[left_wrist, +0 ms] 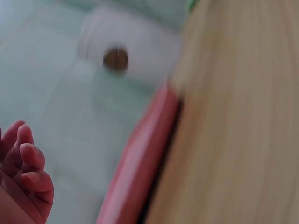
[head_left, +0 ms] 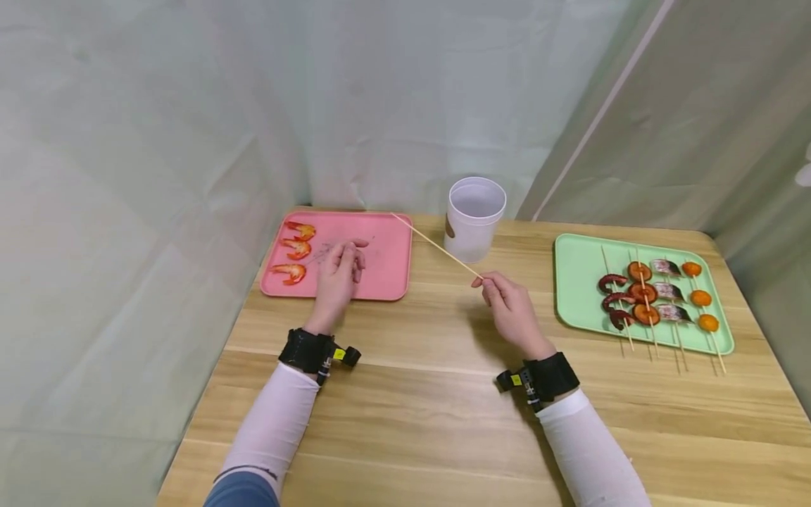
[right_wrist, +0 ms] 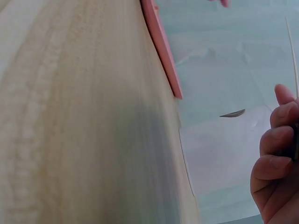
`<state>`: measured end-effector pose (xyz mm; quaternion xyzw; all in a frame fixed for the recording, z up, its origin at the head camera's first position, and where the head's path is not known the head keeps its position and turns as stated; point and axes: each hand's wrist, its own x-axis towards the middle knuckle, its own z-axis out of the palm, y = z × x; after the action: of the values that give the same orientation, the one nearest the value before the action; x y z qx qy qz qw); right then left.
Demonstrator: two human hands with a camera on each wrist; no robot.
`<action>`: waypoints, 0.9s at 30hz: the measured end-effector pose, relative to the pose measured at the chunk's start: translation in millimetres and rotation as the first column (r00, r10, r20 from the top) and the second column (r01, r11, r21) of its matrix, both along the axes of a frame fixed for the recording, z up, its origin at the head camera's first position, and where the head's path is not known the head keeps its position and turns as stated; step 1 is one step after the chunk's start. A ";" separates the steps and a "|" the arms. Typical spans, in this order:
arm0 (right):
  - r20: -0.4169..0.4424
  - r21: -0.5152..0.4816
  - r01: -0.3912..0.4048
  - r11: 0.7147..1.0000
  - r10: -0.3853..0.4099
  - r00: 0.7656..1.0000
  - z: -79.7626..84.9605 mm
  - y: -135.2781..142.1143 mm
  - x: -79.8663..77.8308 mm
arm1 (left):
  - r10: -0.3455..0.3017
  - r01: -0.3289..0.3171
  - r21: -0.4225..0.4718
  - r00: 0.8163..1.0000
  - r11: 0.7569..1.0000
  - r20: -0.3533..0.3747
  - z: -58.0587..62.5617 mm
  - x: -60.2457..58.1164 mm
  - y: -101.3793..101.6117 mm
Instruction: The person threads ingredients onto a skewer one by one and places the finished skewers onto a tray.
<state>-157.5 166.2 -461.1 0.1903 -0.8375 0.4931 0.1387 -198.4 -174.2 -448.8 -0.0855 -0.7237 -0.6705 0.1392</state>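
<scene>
In the head view my left hand [head_left: 338,278] is over the pink tray [head_left: 389,274], its fingers loosely bent and nothing showing between them. Three orange-and-white shrimp [head_left: 295,248] lie in a column along the tray's left side, just left of that hand. My right hand [head_left: 512,310] pinches one end of a thin bamboo skewer [head_left: 437,246] above the table. The skewer is bare and slants up and left, its far tip overlapping the pink tray's back edge. In the right wrist view the fingers [right_wrist: 275,140] curl round the skewer's lower end.
A white cup [head_left: 472,236] with a brown spot stands at the table's back, between the trays. To the right, a green tray [head_left: 576,282] holds several loaded skewers: dark red tentacles, brown round slices, silvery fish pieces and orange balls. Their stick ends jut over its front rim.
</scene>
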 end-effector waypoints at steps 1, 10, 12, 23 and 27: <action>0.003 -0.003 -0.004 1.000 0.004 1.000 0.5 0.2 0.0 | 0.038 -0.038 -0.045 0.999 0.998 -0.007 -3.0 -3.1 -10.2; 0.034 -0.008 -0.027 1.000 0.027 0.999 2.8 5.7 0.7 | 0.384 -0.360 -0.549 0.920 0.754 -0.076 -21.1 -21.1 -100.1; 0.039 -0.008 -0.026 1.000 0.027 0.999 3.2 7.4 0.6 | 0.410 -0.342 -0.525 0.912 0.779 0.014 -17.3 -18.9 -111.6; 0.040 -0.023 -0.023 0.999 0.024 0.999 8.3 12.7 0.5 | 0.385 -0.168 -0.815 0.920 0.555 0.072 7.7 -9.2 -134.2; 0.051 -0.025 -0.025 0.999 0.026 0.998 9.7 13.0 0.7 | 0.316 -0.101 -0.886 0.947 0.452 0.053 5.1 -7.2 -135.3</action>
<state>-156.8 179.1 -451.3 0.1864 -0.8323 0.5096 0.1133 -205.6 -309.5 -443.6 0.0167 -0.9782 -0.1908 0.0803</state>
